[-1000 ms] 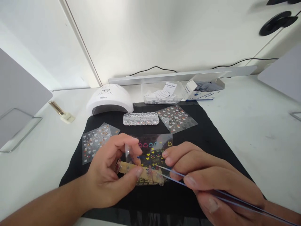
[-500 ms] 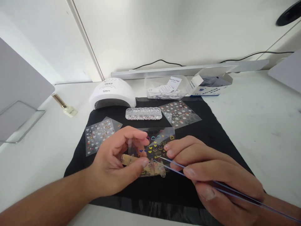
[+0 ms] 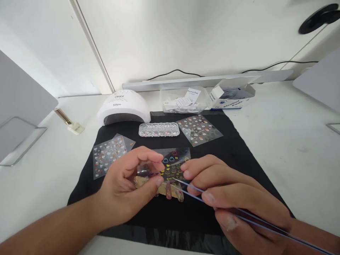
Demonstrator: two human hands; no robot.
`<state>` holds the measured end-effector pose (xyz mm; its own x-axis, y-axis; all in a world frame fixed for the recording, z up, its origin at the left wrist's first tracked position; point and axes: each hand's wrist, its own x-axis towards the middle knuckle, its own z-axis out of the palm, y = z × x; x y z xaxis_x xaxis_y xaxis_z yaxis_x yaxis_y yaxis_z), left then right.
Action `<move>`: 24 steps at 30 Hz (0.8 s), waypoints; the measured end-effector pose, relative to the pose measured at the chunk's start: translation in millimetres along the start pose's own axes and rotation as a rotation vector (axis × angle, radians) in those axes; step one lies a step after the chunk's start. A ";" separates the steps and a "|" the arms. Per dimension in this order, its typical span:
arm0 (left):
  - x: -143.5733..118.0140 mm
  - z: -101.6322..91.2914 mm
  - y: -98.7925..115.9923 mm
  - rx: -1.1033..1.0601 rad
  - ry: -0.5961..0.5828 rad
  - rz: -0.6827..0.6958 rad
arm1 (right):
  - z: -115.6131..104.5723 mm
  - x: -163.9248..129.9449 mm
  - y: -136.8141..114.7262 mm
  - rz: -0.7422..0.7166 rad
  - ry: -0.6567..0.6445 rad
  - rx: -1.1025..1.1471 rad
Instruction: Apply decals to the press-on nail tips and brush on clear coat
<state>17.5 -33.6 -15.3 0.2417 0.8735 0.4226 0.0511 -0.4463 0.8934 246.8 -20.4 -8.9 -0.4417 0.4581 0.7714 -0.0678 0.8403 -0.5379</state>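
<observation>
- The sticker sheet (image 3: 174,163) of neon hearts and faces lies lower and flatter on the black mat (image 3: 239,156) than half a second ago; I see less of it standing up behind the hands.
- The tan nail strip (image 3: 170,189), carrying small glossy false nails, has kept its place low at the mat's centre, just in front of the sticker sheet.
- My left hand (image 3: 127,191) remains closed: thumb and forefinger pinch the strip's left end, with the forefinger tip resting on the sheet's left edge.
- My right hand (image 3: 239,198) is still clenched on the tweezers (image 3: 212,203), thin, blue-grey and metallic; their points reach left to the sheet's lower edge, just above the strip, close by the left thumb.
- The sticker sheet is clear, shiny film; the mat is matte cloth, rectangular, spread over a white table (image 3: 292,148).
- Two further sticker sheets lie flat on the mat: one at the left (image 3: 107,156), one at the right rear (image 3: 199,129).
- A clear compartmented gem case (image 3: 158,129) sits between them, farther back.
- Behind it: a domed white nail lamp (image 3: 123,108), a clear tub of alcohol pads (image 3: 183,101) and an open cardboard box (image 3: 231,97).
</observation>
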 end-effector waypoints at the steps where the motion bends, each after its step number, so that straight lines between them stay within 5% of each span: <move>1: 0.5 -0.1 0.1 0.012 0.000 0.006 | -0.7 0.6 -0.3 0.001 0.001 -0.005; 7: 3.2 0.5 0.9 0.044 -0.008 0.061 | 0.1 2.2 0.1 -0.003 -0.018 -0.019; 13: 0.7 0.7 -0.7 -0.003 0.004 0.045 | 17.2 -7.4 6.5 -0.078 0.177 0.026; 21: 1.3 2.3 -1.4 -0.068 0.012 0.032 | 19.9 -6.5 8.7 -0.101 0.163 0.027; 24: 1.5 1.4 0.7 -0.054 0.017 0.027 | 9.5 -0.6 2.1 -0.047 0.066 0.027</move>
<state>19.2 -32.9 -14.3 0.2256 0.8647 0.4487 -0.0079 -0.4589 0.8884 238.4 -21.6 -13.7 -0.3772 0.4374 0.8163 -0.1114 0.8536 -0.5089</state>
